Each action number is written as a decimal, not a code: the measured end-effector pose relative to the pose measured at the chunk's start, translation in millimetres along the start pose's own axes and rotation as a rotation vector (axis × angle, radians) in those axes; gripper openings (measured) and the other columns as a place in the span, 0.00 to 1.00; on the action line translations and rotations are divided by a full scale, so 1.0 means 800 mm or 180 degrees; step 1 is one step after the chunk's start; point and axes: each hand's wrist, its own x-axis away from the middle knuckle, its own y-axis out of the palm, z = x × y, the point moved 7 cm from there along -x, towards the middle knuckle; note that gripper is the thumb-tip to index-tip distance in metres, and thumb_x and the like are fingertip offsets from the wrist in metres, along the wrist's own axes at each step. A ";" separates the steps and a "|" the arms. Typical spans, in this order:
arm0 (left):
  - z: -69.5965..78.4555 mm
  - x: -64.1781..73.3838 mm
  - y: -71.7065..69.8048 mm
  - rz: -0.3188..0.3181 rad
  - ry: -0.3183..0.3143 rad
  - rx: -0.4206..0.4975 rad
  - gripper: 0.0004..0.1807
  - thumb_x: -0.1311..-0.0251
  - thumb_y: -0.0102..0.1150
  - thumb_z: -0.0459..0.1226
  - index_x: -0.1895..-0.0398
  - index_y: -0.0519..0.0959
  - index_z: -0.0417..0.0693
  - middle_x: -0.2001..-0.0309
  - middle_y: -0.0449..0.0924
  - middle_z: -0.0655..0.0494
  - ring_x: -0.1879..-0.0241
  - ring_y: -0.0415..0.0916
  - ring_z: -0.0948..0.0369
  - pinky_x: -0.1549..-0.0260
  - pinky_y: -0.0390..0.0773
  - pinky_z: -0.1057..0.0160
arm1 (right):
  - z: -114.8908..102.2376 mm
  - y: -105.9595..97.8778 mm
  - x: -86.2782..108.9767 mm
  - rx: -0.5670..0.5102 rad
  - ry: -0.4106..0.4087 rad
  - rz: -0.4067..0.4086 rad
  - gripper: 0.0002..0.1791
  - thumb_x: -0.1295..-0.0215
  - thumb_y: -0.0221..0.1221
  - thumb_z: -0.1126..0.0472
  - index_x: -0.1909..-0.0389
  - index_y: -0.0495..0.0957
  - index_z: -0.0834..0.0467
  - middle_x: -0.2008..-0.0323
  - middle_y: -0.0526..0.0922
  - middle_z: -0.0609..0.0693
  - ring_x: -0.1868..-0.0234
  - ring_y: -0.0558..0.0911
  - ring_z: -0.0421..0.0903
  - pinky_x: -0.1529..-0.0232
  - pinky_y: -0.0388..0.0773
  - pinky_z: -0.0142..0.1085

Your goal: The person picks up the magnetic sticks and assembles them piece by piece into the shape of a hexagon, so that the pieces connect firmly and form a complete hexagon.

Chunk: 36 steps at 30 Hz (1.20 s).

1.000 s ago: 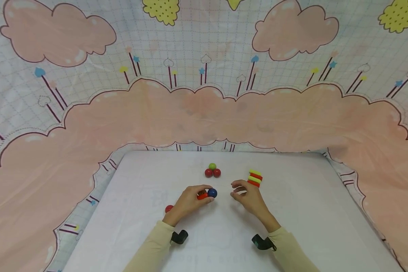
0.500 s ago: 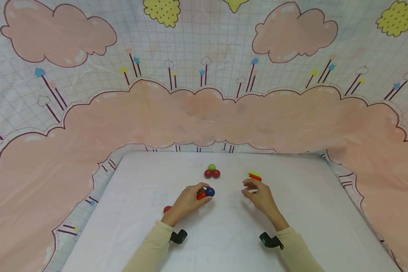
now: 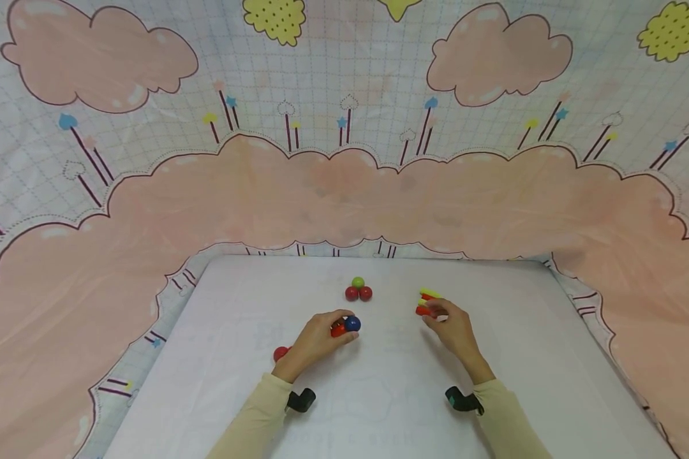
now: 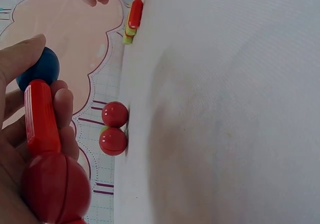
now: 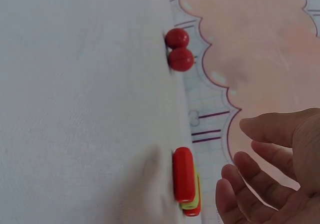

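My left hand [image 3: 316, 338] grips a toy piece above the white table. In the left wrist view a blue ball [image 4: 45, 67] sits at one end of its red rod [image 4: 41, 116], and a red ball [image 4: 56, 186] at the other. Thumb and fingers curl around the blue ball and rod. Beside the left wrist in the head view shows another bit of red ball [image 3: 280, 354]. My right hand [image 3: 453, 328] hovers over a row of red and yellow rods [image 3: 429, 293], partly covering them. From the right wrist view its fingers are apart, with nothing between them and a red rod [image 5: 184, 174] nearby.
Two red balls [image 3: 352, 294] and a green ball [image 3: 358, 282] lie together on the white table [image 3: 494, 287], beyond the left hand. A patterned pink curtain [image 3: 344, 197] hangs behind the table. Dark wrist cameras [image 3: 302, 400] sit at both sleeves.
My right hand has moved right, from the middle of the table to over the rods. The left hand stays nearly still with its toy piece.
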 end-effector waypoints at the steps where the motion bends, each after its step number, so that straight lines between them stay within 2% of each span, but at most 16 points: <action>1: -0.001 0.000 0.000 0.0010 -0.0005 0.0002 0.25 0.40 0.65 0.52 0.42 0.77 0.55 0.50 0.84 0.53 0.56 0.77 0.58 0.52 0.80 0.56 | 0.003 0.000 -0.001 0.0038 0.0026 0.0014 0.18 0.41 0.67 0.64 0.49 0.80 0.61 0.55 0.85 0.59 0.52 0.82 0.54 0.56 0.81 0.37; 7: -0.005 0.000 0.002 0.0037 0.0024 0.0049 0.24 0.40 0.65 0.51 0.43 0.77 0.55 0.52 0.84 0.54 0.59 0.75 0.61 0.56 0.78 0.62 | 0.019 0.000 -0.004 0.0165 0.0215 0.0040 0.18 0.39 0.65 0.62 0.48 0.80 0.61 0.52 0.83 0.61 0.50 0.81 0.56 0.55 0.79 0.42; 14: -0.006 0.000 0.003 0.0034 0.0004 0.0058 0.24 0.40 0.65 0.50 0.42 0.77 0.55 0.51 0.84 0.53 0.57 0.75 0.60 0.53 0.78 0.60 | 0.028 0.000 -0.006 0.0183 0.0420 0.0011 0.20 0.39 0.65 0.60 0.47 0.80 0.62 0.52 0.83 0.62 0.50 0.81 0.56 0.55 0.78 0.43; 19: -0.006 0.001 0.004 0.0024 -0.0030 0.0068 0.24 0.40 0.65 0.50 0.42 0.77 0.55 0.51 0.84 0.53 0.56 0.75 0.60 0.53 0.78 0.59 | 0.035 0.002 -0.008 0.0138 0.0472 0.0001 0.19 0.40 0.65 0.61 0.49 0.80 0.64 0.53 0.83 0.63 0.52 0.82 0.57 0.58 0.79 0.40; 24: -0.006 0.001 0.004 0.0041 -0.0009 0.0055 0.24 0.40 0.65 0.50 0.43 0.77 0.56 0.51 0.84 0.54 0.57 0.75 0.60 0.54 0.78 0.60 | 0.042 0.005 -0.013 0.0158 0.0536 -0.0016 0.18 0.40 0.65 0.62 0.50 0.80 0.64 0.53 0.83 0.62 0.52 0.81 0.56 0.55 0.77 0.43; 29: -0.008 0.000 0.006 0.0017 -0.0024 0.0068 0.24 0.40 0.65 0.51 0.42 0.76 0.56 0.50 0.84 0.54 0.55 0.76 0.59 0.51 0.78 0.57 | 0.048 0.009 -0.015 0.0327 0.0614 -0.0056 0.17 0.40 0.65 0.63 0.51 0.82 0.64 0.56 0.83 0.62 0.55 0.80 0.56 0.56 0.76 0.44; 36: -0.011 0.000 0.009 0.0002 -0.0053 0.0069 0.24 0.40 0.65 0.51 0.42 0.77 0.56 0.50 0.83 0.53 0.55 0.76 0.59 0.51 0.79 0.57 | 0.051 0.012 -0.016 0.0473 0.0582 -0.0073 0.16 0.42 0.64 0.62 0.53 0.83 0.62 0.59 0.85 0.59 0.57 0.81 0.54 0.60 0.75 0.42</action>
